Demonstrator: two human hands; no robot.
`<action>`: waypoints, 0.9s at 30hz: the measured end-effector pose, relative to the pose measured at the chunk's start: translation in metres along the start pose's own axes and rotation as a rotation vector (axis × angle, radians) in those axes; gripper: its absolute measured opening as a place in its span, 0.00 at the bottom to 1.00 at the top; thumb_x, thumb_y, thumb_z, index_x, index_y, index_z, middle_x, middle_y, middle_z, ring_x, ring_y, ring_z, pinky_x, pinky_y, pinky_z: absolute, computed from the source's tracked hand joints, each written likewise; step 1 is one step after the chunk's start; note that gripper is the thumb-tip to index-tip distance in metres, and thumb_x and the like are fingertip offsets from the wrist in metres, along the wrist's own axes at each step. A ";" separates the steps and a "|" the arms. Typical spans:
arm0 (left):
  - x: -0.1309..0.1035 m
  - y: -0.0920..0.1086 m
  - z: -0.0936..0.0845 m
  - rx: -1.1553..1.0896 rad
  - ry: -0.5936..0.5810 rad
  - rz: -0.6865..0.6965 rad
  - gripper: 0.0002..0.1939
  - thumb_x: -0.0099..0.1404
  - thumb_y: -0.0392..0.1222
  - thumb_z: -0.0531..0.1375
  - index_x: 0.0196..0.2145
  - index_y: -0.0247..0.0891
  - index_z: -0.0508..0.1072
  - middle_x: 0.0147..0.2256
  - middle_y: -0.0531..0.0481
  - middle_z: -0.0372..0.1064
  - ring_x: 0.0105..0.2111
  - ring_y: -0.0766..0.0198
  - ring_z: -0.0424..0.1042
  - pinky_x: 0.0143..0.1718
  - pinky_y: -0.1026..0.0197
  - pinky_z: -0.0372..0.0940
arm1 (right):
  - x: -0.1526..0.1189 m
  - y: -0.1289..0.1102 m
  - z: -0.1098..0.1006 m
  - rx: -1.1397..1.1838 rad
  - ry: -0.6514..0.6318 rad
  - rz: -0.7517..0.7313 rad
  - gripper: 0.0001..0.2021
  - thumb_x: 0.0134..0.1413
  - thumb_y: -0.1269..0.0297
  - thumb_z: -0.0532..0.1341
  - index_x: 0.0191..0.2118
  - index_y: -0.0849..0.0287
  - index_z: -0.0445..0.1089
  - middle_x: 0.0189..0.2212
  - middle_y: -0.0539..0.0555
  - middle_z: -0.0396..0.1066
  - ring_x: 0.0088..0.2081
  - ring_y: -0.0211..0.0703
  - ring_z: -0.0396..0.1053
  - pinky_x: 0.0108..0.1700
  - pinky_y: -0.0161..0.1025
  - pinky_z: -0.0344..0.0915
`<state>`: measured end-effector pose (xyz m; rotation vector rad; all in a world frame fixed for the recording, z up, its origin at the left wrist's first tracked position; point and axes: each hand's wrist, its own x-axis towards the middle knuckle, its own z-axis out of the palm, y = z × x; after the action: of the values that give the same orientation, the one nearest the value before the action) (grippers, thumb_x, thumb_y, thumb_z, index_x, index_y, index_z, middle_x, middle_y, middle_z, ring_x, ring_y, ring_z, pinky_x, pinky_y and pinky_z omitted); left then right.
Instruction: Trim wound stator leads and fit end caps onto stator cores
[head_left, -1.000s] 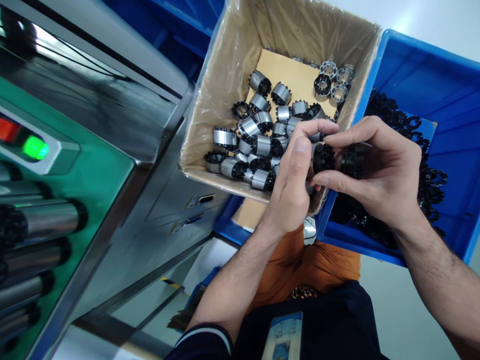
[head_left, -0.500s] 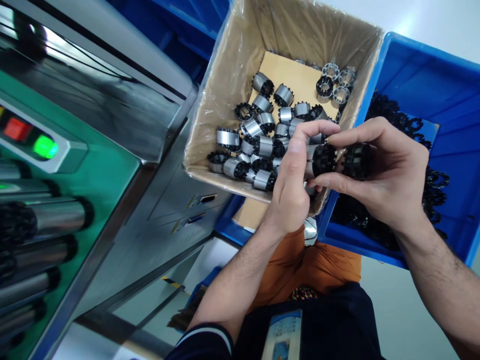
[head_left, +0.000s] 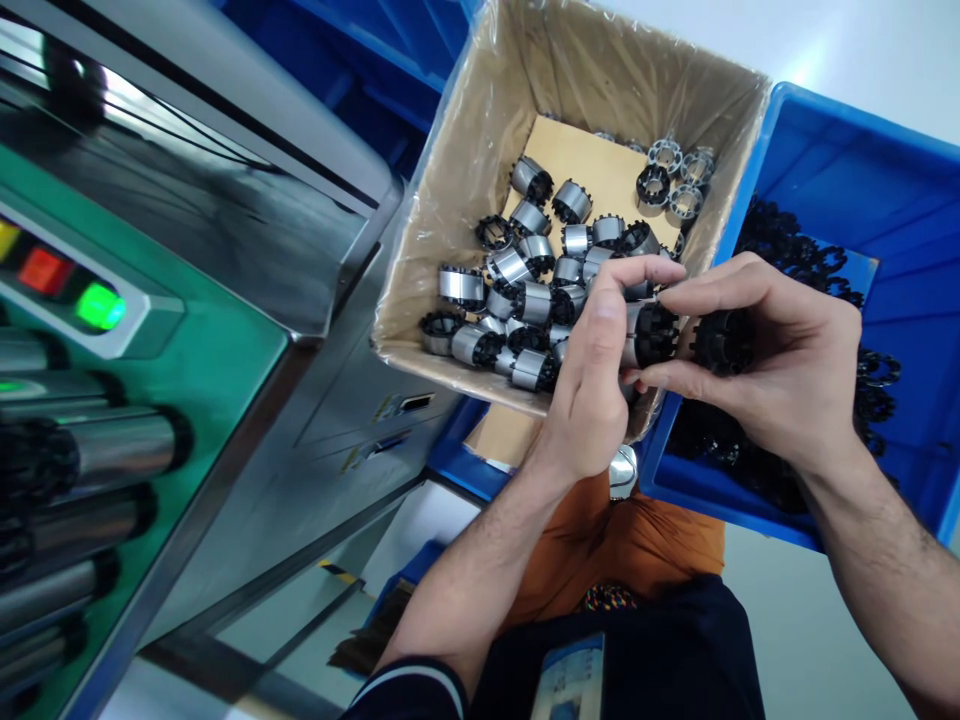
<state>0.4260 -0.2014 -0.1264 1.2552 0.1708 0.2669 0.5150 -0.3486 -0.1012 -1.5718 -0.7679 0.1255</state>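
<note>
My left hand [head_left: 596, 385] is closed round a silver cylinder with a black toothed end [head_left: 651, 333], above the near right corner of the lined carton [head_left: 427, 185]. Black toothed rings [head_left: 721, 342] sit in the palm of my right hand [head_left: 799, 360], whose thumb and index fingertips reach the cylinder's toothed end. A small gap separates the rings from that end. Beneath and beyond my left hand, several similar silver cylinders [head_left: 534, 302] lie in the carton. My left fingers partly hide the held cylinder.
On the right, a blue bin [head_left: 911, 210] contains many black rings [head_left: 795, 245]. At left stands a machine with a green top [head_left: 217, 350], lit indicators [head_left: 100, 306] and silver rollers [head_left: 124, 445]. Cardboard [head_left: 577, 150] lies inside the carton.
The whole view has shifted slightly, with the scene sitting a little lower and further right. Both hands keep nearly the same pose around the cylinder and rings.
</note>
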 end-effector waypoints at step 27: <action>0.010 0.007 0.004 -0.117 0.195 -0.001 0.27 0.80 0.72 0.68 0.45 0.44 0.78 0.28 0.55 0.81 0.14 0.70 0.67 0.17 0.68 0.61 | -0.003 -0.017 -0.010 0.280 -0.087 0.309 0.21 0.83 0.37 0.61 0.55 0.48 0.81 0.38 0.52 0.79 0.33 0.43 0.74 0.30 0.38 0.73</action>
<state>0.4358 -0.1997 -0.1183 1.1123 0.3189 0.3933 0.5109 -0.3590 -0.0847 -1.4126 -0.5426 0.5090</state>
